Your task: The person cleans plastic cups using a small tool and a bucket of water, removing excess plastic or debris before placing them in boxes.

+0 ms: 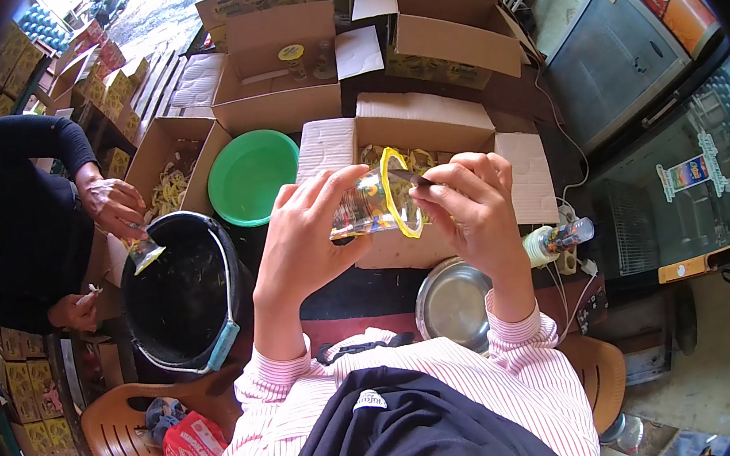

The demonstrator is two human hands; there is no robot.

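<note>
My left hand (299,235) is wrapped around a clear plastic cup (359,209) with coloured print, tipped on its side so its mouth points right. A yellow film edge (394,212) runs round that mouth. Pinched in my right hand (474,208) is a small dark knife (407,175), its blade against the upper part of the yellow rim. Behind the cup stands an open cardboard box (424,115) with yellow scraps inside, partly hidden by my hands.
A green basin (253,177) and a black bucket (180,292) stand left; a metal bowl (455,303) is by my right forearm. At far left, a co-worker's hand (113,205) holds another cup (145,253) over the bucket. A bottle (570,235) and cables lie right.
</note>
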